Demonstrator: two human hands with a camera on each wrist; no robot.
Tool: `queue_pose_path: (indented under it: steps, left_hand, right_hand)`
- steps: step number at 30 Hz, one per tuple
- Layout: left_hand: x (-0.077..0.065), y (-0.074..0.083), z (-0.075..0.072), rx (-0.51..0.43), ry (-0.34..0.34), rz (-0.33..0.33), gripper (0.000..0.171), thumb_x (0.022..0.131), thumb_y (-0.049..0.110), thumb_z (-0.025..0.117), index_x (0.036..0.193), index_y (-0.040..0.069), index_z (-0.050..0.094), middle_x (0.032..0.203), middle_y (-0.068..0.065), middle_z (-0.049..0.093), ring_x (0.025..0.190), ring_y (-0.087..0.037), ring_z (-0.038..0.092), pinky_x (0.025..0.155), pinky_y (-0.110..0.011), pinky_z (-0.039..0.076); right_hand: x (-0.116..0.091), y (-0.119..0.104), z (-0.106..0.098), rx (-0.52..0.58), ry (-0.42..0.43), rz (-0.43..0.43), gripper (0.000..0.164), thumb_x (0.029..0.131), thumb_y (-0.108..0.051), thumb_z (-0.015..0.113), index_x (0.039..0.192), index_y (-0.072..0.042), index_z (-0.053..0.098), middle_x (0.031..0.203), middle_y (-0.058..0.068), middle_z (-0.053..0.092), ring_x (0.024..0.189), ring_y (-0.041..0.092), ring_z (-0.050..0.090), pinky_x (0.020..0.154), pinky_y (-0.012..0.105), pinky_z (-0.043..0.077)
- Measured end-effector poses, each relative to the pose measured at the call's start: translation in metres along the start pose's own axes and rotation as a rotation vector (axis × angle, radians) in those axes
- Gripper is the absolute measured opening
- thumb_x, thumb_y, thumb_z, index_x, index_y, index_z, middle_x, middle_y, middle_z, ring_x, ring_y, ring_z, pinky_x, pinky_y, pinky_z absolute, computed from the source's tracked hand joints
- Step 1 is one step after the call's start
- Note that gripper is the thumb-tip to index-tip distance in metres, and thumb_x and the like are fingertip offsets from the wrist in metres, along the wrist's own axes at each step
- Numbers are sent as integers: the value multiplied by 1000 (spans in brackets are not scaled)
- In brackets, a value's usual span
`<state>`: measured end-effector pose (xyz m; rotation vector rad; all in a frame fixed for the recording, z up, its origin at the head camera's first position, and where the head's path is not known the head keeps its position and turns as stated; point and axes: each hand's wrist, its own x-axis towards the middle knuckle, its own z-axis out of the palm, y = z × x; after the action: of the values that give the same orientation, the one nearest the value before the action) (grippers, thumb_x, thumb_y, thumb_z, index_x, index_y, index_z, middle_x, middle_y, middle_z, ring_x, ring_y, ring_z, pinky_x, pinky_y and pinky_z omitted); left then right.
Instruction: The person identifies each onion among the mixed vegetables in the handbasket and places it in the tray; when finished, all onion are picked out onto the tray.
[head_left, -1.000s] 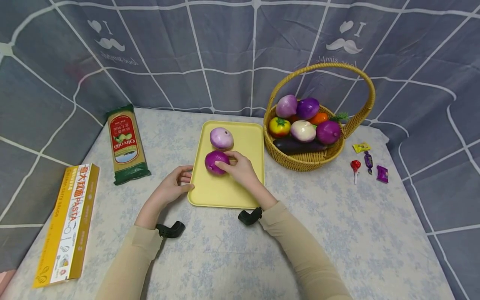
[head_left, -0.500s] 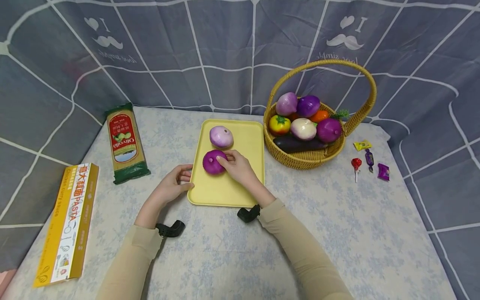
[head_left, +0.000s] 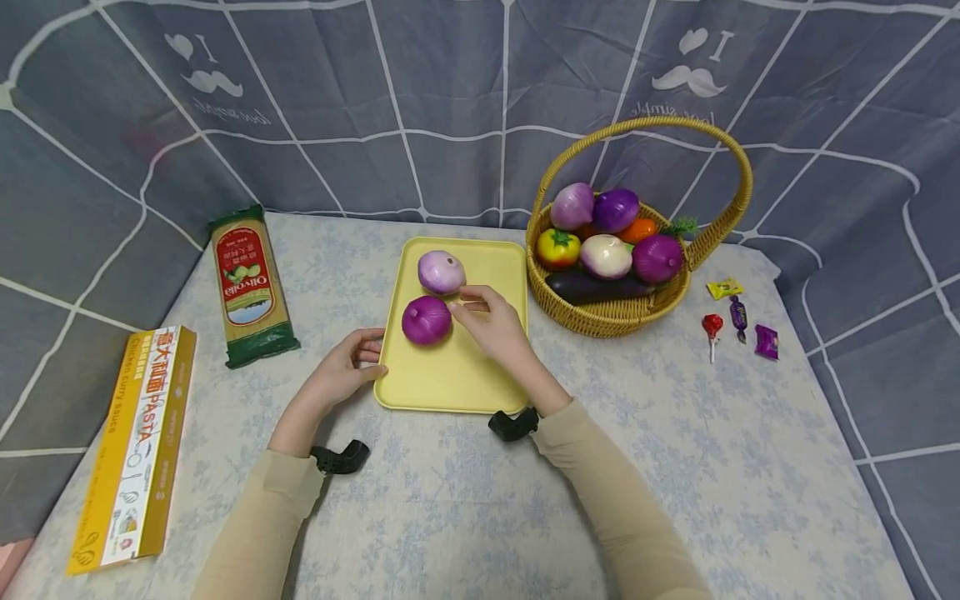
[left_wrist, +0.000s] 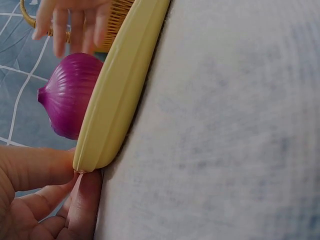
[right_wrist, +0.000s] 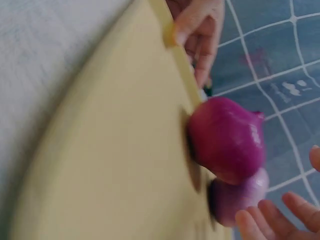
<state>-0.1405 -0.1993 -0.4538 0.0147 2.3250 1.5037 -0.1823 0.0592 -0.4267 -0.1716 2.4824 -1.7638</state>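
Fingers of the right hand [head_left: 497, 325] stand parted and empty just beside the glossy deep-purple onion [head_left: 426, 320], which they pinched a moment ago and have now let go on the yellow rectangular tray [head_left: 442, 379], so its placing looks done; the left hand [head_left: 347, 369] pinches the tray's left rim. Two round vegetables sit there, that onion and a pale-lilac one [head_left: 441, 272], with one tan wicker basket [head_left: 581, 317] of overlapping vegetables, one red lollipop [head_left: 712, 323], three wrapped candies [head_left: 738, 318], one green-ended pasta bag [head_left: 255, 287] and one long yellow pasta box [head_left: 131, 450] around.
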Motion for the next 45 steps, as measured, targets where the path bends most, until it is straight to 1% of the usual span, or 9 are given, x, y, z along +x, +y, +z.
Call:
queue_pose_path:
  steps: [8, 14, 20, 26, 31, 35, 39, 42, 45]
  left_hand:
    - [0, 2, 0, -5, -8, 7, 60, 98, -2, 61, 152, -4, 35, 127, -23, 49, 114, -33, 50, 91, -35, 46]
    - [-1, 1, 0, 8, 2, -1, 60, 98, 0, 62, 152, -3, 36, 127, -22, 49, 114, -32, 50, 91, -35, 45]
    - [-2, 1, 0, -1, 4, 9, 61, 97, 0, 62, 152, -3, 36, 127, -22, 49, 112, -32, 50, 89, -33, 45]
    - [-1, 1, 0, 3, 5, 10, 61, 97, -1, 62, 152, -4, 36, 127, -22, 50, 112, -32, 50, 90, -34, 45]
    - [0, -1, 0, 6, 12, 14, 60, 97, -2, 62, 151, -5, 36, 127, -23, 50, 113, -33, 51, 91, -36, 45]
    - [0, -3, 0, 0, 12, 19, 60, 97, -2, 62, 151, -5, 36, 126, -23, 50, 113, -33, 51, 90, -35, 45]
    - [0, -3, -1, -9, 7, 24, 60, 97, -3, 62, 151, -6, 36, 126, -23, 50, 112, -33, 51, 89, -33, 46]
    - [-1, -3, -1, -6, 6, 24, 61, 97, -2, 62, 151, -5, 36, 127, -23, 50, 112, -32, 51, 89, -33, 46]
    - [-1, -3, 0, -7, 6, 21, 61, 97, -2, 62, 152, -5, 35, 127, -23, 50, 113, -33, 51, 90, -35, 45]
  right_hand:
    - [-8, -13, -45, 69, 135, -174, 32, 98, -16, 69, 124, 2, 67, 123, 12, 67, 113, 23, 63, 92, 34, 53]
    - [-6, -14, -85, 88, 264, -222, 26, 99, -9, 66, 121, 6, 68, 117, 18, 69, 104, 23, 65, 90, 28, 51]
    - [-5, -7, -124, -2, 378, -187, 24, 101, -11, 64, 119, 4, 69, 116, 15, 69, 99, 15, 65, 90, 25, 50]
    - [-7, 1, -149, -59, 461, -158, 25, 101, -13, 64, 119, 3, 70, 117, 15, 69, 93, 5, 62, 90, 23, 49]
    - [-4, 11, -163, -103, 511, -119, 28, 99, -15, 66, 121, 2, 68, 117, 15, 68, 100, 14, 62, 91, 25, 48]
    - [0, 16, -169, -159, 500, -84, 40, 96, -19, 70, 129, 3, 62, 126, 17, 62, 115, 26, 58, 99, 36, 48]
    - [2, 18, -170, -243, 456, -21, 58, 94, -24, 73, 141, 2, 51, 138, 19, 52, 127, 33, 48, 106, 43, 41]
    - [6, 20, -169, -296, 438, 14, 67, 92, -26, 74, 146, 2, 44, 141, 22, 46, 129, 35, 44, 108, 46, 36]
    - [10, 23, -167, -314, 427, 37, 73, 90, -27, 76, 147, 3, 42, 140, 24, 45, 124, 37, 44, 106, 49, 36]
